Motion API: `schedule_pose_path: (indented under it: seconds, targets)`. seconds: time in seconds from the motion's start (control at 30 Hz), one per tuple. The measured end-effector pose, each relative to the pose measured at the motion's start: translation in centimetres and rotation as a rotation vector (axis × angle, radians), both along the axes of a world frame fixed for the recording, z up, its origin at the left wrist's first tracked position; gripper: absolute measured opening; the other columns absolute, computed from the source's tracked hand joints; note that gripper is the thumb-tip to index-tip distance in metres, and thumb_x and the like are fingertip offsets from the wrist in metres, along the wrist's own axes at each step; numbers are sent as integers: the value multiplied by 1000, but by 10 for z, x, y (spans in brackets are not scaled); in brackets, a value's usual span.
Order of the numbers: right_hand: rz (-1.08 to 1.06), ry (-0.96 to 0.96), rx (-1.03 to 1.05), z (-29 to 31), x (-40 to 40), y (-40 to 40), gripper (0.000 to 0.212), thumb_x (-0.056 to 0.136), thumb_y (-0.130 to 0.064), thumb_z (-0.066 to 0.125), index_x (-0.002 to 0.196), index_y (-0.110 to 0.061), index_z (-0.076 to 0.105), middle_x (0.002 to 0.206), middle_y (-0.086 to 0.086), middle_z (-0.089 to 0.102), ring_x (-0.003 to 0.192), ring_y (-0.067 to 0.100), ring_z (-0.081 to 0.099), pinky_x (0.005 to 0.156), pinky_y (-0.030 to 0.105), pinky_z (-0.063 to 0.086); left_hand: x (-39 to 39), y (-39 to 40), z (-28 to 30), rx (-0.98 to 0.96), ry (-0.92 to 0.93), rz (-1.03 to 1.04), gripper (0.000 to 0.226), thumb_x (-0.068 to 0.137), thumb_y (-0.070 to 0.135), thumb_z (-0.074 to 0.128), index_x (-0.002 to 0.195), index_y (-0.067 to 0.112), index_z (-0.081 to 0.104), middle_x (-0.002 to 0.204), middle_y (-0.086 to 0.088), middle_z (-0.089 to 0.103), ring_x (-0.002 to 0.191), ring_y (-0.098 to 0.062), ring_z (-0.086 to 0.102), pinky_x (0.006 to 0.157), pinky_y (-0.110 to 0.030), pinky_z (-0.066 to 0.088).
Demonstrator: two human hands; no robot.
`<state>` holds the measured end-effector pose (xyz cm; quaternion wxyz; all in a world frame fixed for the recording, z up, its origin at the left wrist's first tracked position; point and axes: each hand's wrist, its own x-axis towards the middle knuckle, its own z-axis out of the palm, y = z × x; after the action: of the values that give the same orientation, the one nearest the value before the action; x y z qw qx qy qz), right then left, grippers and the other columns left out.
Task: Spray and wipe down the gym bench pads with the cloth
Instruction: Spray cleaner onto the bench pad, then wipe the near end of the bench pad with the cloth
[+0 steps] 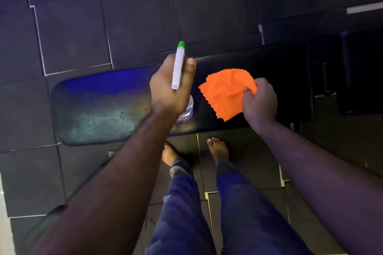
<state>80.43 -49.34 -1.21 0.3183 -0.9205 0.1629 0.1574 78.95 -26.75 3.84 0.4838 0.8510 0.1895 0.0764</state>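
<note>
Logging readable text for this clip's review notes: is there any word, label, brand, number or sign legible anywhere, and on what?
None can be read.
Spray bottle in the left hand: white head with a green nozzle tip, no print visible; its clear body is mostly hidden.
Orange cloth in the right hand: plain.
Bench pad: scuffed, no logo visible.
Floor tiles: unmarked.

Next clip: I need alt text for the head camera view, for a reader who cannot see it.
Seen from above, the person's left hand grips a clear spray bottle with a white head and green nozzle over a long black padded gym bench. The right hand pinches a crumpled orange cloth above the pad. Bare feet stand on dark floor tiles.
</note>
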Motion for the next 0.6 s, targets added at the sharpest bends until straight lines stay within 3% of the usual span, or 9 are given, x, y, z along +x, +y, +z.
schedule_pose_path:
  seconds: [0.03,0.1,0.17,0.23,0.3,0.4,0.43,0.53,0.6]
  targets:
    - [-58,-49,66,4,-8,-6,25,106,-20,58,126,-5,60,123,11,59,105,24,57,83,28,43,5,-10,1,-32,-39,2,38,104,72,51,99,36,64,77,22,62,71,-1,61,68,-30,56]
    - [-166,-132,161,13,-26,-17,23,106,-14,57,125,-2,56,120,11,55,100,19,52,74,15,39,15,-28,1,-116,-82,-6,42,104,69,53,118,33,69,90,19,71,82,-12,72,78,-41,63]
    - [-268,-143,226,19,-46,-30,23,104,-10,56,126,-3,54,116,9,56,99,19,53,79,22,41,27,-45,-1,-138,-119,-8,51,104,70,53,132,29,68,109,13,76,102,-23,77,90,-52,62]
    - [-350,-131,255,25,-64,-42,29,100,-9,56,129,-6,52,112,4,59,96,19,56,81,33,42,40,-61,-2,-146,-134,-14,66,101,76,49,142,26,64,126,16,74,118,-24,74,99,-54,60]
    - [-389,-127,248,28,-80,-51,34,99,-10,56,132,-9,52,113,1,61,96,20,58,81,35,43,48,-72,-7,-145,-90,-82,78,98,81,48,149,23,57,133,18,70,119,-23,73,100,-49,59]
    - [-358,-97,250,30,-94,-57,31,102,-9,58,133,-13,53,114,1,62,97,24,60,82,40,49,49,-79,-15,-115,139,-212,80,88,80,66,151,36,47,102,23,74,91,0,71,81,-22,55]
    - [-336,-81,250,30,-97,-56,32,103,-9,59,133,-14,53,113,0,62,96,23,61,81,41,50,48,-77,-17,-96,186,-252,83,82,76,73,151,41,44,98,25,73,94,2,71,80,-19,54]
    - [-243,-88,257,31,-102,-44,32,103,-11,61,134,-16,55,104,-5,63,84,13,60,72,32,51,42,-60,-19,-39,206,-362,107,75,67,87,161,42,29,137,36,61,127,0,64,97,-21,53]
    - [-152,-93,266,35,-104,-29,32,102,-11,63,133,-17,60,99,-7,66,74,8,58,64,16,44,30,-37,-25,-24,207,-432,122,76,57,94,170,35,18,162,18,50,144,-5,55,111,-22,49]
